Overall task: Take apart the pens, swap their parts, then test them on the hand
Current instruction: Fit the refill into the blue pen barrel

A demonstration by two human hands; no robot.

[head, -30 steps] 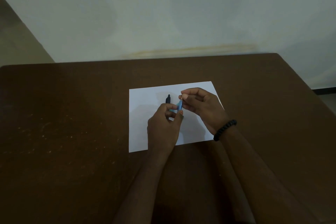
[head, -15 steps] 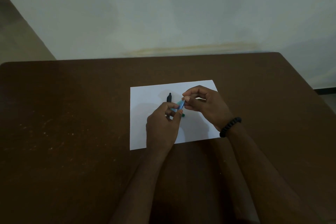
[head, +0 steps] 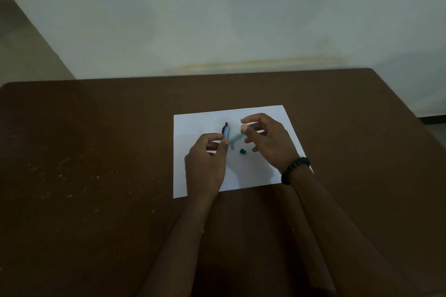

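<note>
- Pen parts over the white paper sheet (head: 193,128): a pale blue barrel (head: 226,133) with a black tip or second piece just behind it, gripped upright between thumb and curled fingers of the left hand (head: 207,164).
- A thin translucent teal piece (head: 236,138), likely the pulled-out refill or inner tube, slanting from near the barrel's base up to the right hand (head: 268,142), pinched there at the fingertips, other fingers loosely spread.
- Held apart above the sheet, probably so the two pieces separate cleanly and small bits land on the paper rather than the dark brown worktop (head: 96,152).
- A small dark green cap or plug (head: 242,151) lying on the paper between the hands, apparently set aside for the swap.
- Smooth slim plastic cylinders; flat matte paper; worktop scuffed with pale flecks.
- Black beaded bracelet (head: 293,169) on the right wrist.
</note>
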